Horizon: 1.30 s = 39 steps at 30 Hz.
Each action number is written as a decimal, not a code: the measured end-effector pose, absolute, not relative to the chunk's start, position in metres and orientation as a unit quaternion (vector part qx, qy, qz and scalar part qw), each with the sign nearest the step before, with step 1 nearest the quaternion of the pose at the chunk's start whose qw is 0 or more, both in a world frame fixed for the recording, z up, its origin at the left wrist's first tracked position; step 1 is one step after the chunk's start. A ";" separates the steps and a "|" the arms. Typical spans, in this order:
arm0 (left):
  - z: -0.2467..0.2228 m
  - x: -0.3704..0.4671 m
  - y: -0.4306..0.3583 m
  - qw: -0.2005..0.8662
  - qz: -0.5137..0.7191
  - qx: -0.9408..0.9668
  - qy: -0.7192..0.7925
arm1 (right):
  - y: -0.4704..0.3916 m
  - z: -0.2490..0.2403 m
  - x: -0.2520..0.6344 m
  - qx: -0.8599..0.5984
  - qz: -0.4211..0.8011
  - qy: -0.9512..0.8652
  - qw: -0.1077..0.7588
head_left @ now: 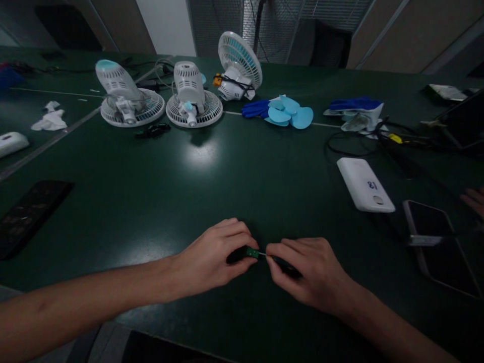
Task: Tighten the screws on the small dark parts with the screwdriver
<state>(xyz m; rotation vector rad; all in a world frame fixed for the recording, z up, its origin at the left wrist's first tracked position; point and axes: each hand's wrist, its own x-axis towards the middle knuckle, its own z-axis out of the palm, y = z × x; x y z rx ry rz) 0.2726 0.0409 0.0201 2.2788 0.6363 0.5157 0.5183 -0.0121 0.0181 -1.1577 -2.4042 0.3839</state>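
Between the thumb and fingers of my left hand (223, 252) is a small green circuit board (252, 252), held just above or on the dark green table (204, 201); I cannot tell which. My right hand (306, 267) is closed around the dark handle of a screwdriver (285, 265). Its thin metal shaft points left and meets the board's right end. My fingers hide part of the board and much of the handle.
White fans (132, 101) stand and lie at the back, near a light blue fan blade (290, 112) and blue-white gloves (355, 112). A white power bank (365, 184) and a phone (440, 247) lie right. Another person's hand (474, 200) shows at the right edge. A black tray-like object (32, 214) lies left.
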 end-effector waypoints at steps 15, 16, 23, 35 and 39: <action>0.024 0.266 0.045 0.385 0.199 0.869 0.238 | -0.018 0.017 0.538 -0.419 0.171 -0.850 0.271; 0.024 0.264 0.045 0.381 0.197 0.872 0.238 | -0.017 0.017 0.539 -0.423 0.171 -0.848 0.272; 0.031 0.248 0.037 0.284 0.169 0.905 0.267 | -0.017 0.021 0.541 -0.427 0.185 -0.843 0.270; 0.033 0.219 0.030 0.125 0.132 0.957 0.225 | -0.017 0.020 0.541 -0.423 0.187 -0.841 0.281; 0.038 0.234 0.031 0.134 0.174 0.951 0.216 | -0.018 0.021 0.541 -0.428 0.196 -0.839 0.273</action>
